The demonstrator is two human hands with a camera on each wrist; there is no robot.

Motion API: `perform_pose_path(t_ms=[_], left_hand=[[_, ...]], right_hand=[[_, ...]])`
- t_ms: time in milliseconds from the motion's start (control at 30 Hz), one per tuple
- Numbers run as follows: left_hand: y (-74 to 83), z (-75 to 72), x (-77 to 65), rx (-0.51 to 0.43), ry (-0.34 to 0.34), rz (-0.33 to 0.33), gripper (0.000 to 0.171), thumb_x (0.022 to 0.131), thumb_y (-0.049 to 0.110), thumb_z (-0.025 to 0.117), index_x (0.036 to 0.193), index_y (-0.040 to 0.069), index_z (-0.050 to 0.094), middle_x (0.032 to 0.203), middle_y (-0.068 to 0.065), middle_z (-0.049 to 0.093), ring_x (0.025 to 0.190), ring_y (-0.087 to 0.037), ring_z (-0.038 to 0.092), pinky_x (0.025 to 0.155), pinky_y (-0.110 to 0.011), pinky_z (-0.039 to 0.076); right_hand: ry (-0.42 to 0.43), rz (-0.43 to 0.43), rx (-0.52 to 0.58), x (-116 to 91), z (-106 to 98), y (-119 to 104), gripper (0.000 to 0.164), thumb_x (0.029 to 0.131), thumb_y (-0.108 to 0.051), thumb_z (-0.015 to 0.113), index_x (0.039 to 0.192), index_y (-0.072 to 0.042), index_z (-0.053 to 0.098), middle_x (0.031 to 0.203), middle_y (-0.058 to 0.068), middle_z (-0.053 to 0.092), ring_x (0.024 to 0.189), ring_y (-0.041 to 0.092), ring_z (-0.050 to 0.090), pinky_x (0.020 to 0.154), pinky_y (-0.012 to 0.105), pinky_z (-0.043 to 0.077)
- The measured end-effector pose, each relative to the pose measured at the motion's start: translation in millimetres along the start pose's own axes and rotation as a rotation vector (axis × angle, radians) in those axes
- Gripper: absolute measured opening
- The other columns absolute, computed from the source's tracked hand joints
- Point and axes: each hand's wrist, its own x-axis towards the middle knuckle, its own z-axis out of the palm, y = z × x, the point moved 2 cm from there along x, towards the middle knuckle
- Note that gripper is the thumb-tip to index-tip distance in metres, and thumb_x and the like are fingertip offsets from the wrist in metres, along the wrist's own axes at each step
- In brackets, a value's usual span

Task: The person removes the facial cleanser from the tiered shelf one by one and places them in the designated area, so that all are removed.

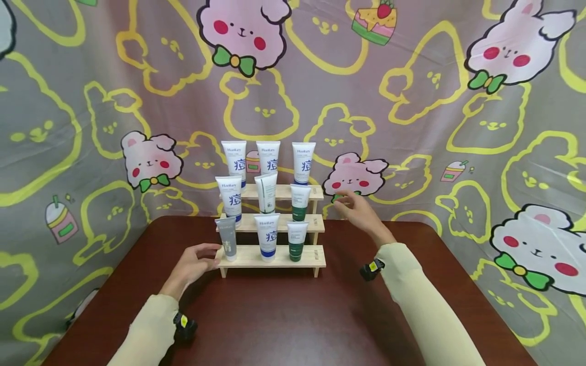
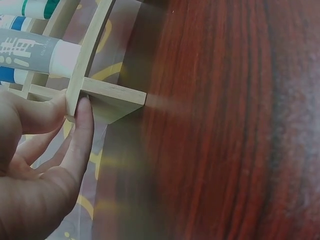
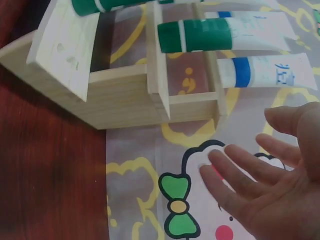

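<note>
A light wooden three-step display rack (image 1: 249, 263) stands on the table, with three squeeze tubes upright on each step. My left hand (image 1: 194, 264) is at the left end of the lowest step; in the left wrist view its thumb and a finger pinch the board's edge. Nearest to it stands a grey tube (image 1: 227, 239). My right hand (image 1: 361, 213) hovers right of the rack's upper steps, touching nothing, with fingers loosely extended in the right wrist view. Close by are a green-and-white tube (image 1: 299, 202) and a white-and-blue tube (image 1: 303, 162).
Behind the rack hangs a patterned curtain (image 1: 265, 109) with cartoon rabbits, running along both sides too. The dark reddish-brown table (image 1: 284, 320) extends in front of the rack. Each wrist carries a small black device (image 1: 185, 327).
</note>
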Motion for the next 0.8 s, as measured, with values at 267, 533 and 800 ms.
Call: perform_pose_path(t_ms=[267, 533, 800], left_hand=[[0.8, -0.8, 1.5, -0.007, -0.018, 0.004, 0.052, 0.087, 0.0, 0.074, 0.137, -0.001, 0.061, 0.138, -0.03, 0.06, 0.106, -0.028, 0.071, 0.089, -0.035, 0.062], [-1.6, -2.7, 1.5, 0.004, -0.023, -0.026, 0.052, 0.088, 0.0, 0.073, 0.138, 0.001, 0.062, 0.141, -0.029, 0.059, 0.106, -0.029, 0.071, 0.094, -0.041, 0.062], [0.2, -1.2, 2.6, 0.009, -0.021, -0.033, 0.051, 0.088, 0.001, 0.073, 0.138, 0.001, 0.062, 0.142, -0.028, 0.058, 0.106, -0.028, 0.069, 0.09, -0.038, 0.063]], right_hand=[[0.053, -0.06, 0.018, 25.7, 0.8, -18.1, 0.048, 0.106, -0.024, 0.059, 0.147, -0.002, 0.051, 0.141, 0.025, 0.061, 0.127, 0.042, 0.062, 0.102, 0.054, 0.056], [0.049, -0.037, 0.083, 38.7, 2.4, -43.8, 0.052, 0.105, -0.026, 0.06, 0.15, -0.002, 0.047, 0.145, 0.024, 0.058, 0.13, 0.04, 0.06, 0.105, 0.056, 0.055], [0.066, -0.038, 0.092, 47.1, 4.7, -53.4, 0.051, 0.105, -0.021, 0.061, 0.149, 0.0, 0.048, 0.144, 0.026, 0.059, 0.126, 0.04, 0.063, 0.102, 0.053, 0.058]])
